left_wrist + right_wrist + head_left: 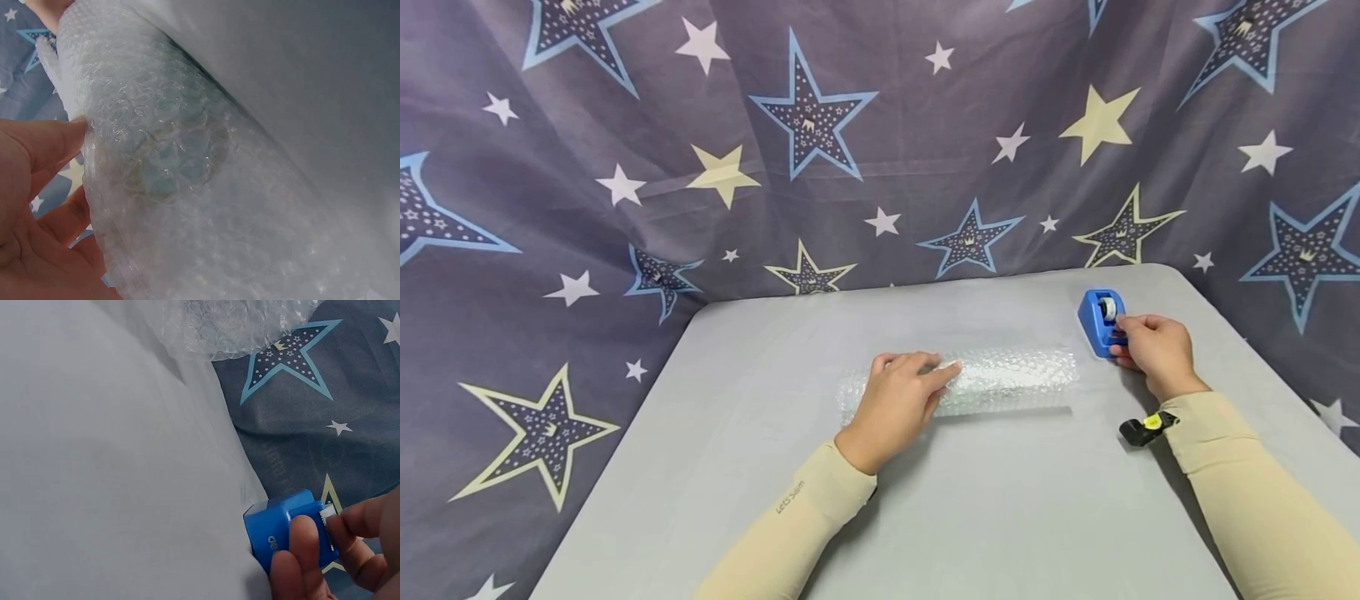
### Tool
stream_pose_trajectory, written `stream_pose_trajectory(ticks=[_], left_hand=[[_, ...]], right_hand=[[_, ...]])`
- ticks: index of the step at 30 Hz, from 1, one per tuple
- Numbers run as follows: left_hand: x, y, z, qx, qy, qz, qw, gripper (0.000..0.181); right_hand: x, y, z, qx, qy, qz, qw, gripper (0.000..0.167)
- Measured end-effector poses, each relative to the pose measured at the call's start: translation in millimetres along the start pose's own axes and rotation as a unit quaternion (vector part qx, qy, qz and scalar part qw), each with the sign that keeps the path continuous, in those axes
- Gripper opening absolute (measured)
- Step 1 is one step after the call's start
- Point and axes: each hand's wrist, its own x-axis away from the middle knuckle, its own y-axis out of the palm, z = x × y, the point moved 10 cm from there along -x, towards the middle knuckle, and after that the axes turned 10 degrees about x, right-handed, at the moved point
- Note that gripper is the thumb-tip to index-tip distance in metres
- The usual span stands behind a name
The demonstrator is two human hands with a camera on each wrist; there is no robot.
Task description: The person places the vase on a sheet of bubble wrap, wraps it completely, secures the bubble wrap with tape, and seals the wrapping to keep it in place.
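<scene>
A roll of clear bubble wrap (1007, 379) lies across the table, wrapped round something greenish that shows only faintly. My left hand (898, 400) holds it near its left end, the index finger stretched along the top. Thumb and fingers touch the bubble wrap (169, 125) in the left wrist view, where a faint brownish ring shows through. At the far right stands a blue tape dispenser (1097, 321) with a small roll of tape. My right hand (1161, 354) is at its front, pinching the tape end by the white toothed cutter (328, 519). Other fingers rest against the blue dispenser (281, 531).
Grey cloth covers the table (715, 483). A dark star-patterned curtain (887, 167) hangs behind and beside it. The dispenser stands near the table's back right corner. Around the right wrist is a black strap with a yellow label (1152, 422).
</scene>
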Motion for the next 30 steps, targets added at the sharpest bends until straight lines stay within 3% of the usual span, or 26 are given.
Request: stream_pose_trajectory(ticks=[6, 18, 30], left_hand=[[-0.7, 1.5, 0.4, -0.003, -0.003, -0.005, 1.0, 0.037], [-0.6, 1.0, 1.0, -0.006, -0.004, -0.002, 1.0, 0.038], [-0.2, 3.9, -1.1, -0.001, -0.007, -0.004, 1.0, 0.038]], right_hand=[[-1.0, -3.3, -0.1, 0.018, -0.01, 0.015, 0.9997, 0.048], [-2.6, -2.2, 0.2, -0.004, -0.019, 0.025, 0.9995, 0.03], [-3.7, -2.3, 4.0, -0.007, -0.028, 0.03, 0.9992, 0.035]])
